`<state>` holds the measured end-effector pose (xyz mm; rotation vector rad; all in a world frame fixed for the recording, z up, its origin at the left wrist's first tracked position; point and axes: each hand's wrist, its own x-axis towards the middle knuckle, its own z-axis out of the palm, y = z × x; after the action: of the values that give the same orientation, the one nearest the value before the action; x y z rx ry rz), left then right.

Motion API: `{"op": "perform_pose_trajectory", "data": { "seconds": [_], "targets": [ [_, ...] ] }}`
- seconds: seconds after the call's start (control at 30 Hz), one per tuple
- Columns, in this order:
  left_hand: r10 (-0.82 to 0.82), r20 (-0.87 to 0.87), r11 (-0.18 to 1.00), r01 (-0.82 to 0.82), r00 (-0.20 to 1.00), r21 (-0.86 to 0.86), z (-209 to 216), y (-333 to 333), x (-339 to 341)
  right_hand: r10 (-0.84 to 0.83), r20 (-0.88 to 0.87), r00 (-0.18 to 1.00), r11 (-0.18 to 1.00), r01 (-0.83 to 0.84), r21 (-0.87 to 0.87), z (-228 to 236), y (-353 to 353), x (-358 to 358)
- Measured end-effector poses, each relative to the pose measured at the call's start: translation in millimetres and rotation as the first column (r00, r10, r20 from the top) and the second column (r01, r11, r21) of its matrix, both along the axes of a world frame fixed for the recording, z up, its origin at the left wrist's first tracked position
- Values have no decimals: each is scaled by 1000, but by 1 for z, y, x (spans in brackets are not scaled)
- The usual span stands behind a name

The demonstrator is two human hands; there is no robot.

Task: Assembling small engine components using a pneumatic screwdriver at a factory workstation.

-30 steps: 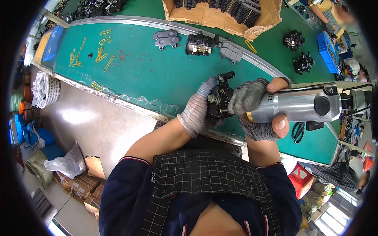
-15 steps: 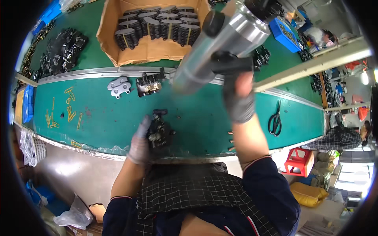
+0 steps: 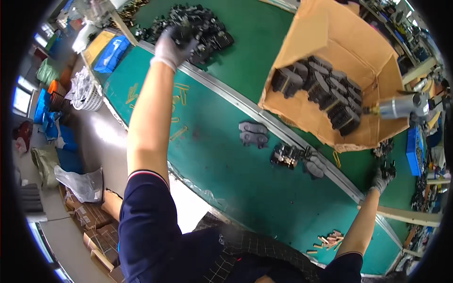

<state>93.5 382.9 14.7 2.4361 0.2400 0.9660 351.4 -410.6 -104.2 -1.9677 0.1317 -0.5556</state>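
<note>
My left hand (image 3: 167, 51), in a pale glove with grey fingers, is at the far left over a heap of black metal parts (image 3: 207, 35). Its fingers are closed round a dark metal part (image 3: 180, 36), whose outline merges with the heap. Out to the right, my gloved right hand (image 3: 383, 179) reaches beside a small group of black parts (image 3: 384, 148); its dark fingers blend with what lies there. A black caliper-like assembly (image 3: 285, 155) rests on the green bench between grey brake pads (image 3: 253, 134) and another pad pair (image 3: 314, 167).
A cardboard box (image 3: 387, 89) holds rows of dark brake pads (image 3: 325, 89). A silver power screwdriver (image 3: 401, 107) hangs by its right wall. A metal rail (image 3: 264, 115) crosses the bench. Yellow clips (image 3: 179, 132), copper-coloured pins (image 3: 330, 240) and blue trays (image 3: 112, 54) lie around.
My view has swung left. My right hand has let go of the power screwdriver and stretched right. My left hand has moved from the near bench to the black heap.
</note>
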Motion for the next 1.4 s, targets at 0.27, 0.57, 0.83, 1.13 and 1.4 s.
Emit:
{"op": "perform_pose_trajectory", "data": {
  "seconds": [0.27,0.57,0.83,1.13,1.4],
  "targets": [
    [-57,195,809,160,979,-566,42,-195,-12,268,-219,938,963,-252,98,47,75,-117],
    [-599,-173,773,507,782,-381,-28,-396,-121,505,-202,839,856,-517,-8,68,206,-337],
    [-710,-406,702,626,575,-341,-3,-345,-111,531,-220,818,658,-562,-501,61,207,-260],
    [63,-313,920,67,948,387,-57,-246,-71,512,-53,857,399,-291,-870,31,239,-212],
    [-436,-370,886,463,820,-19,-34,-304,-104,753,-277,596,444,-772,-454,42,234,-222]
  ]
}}
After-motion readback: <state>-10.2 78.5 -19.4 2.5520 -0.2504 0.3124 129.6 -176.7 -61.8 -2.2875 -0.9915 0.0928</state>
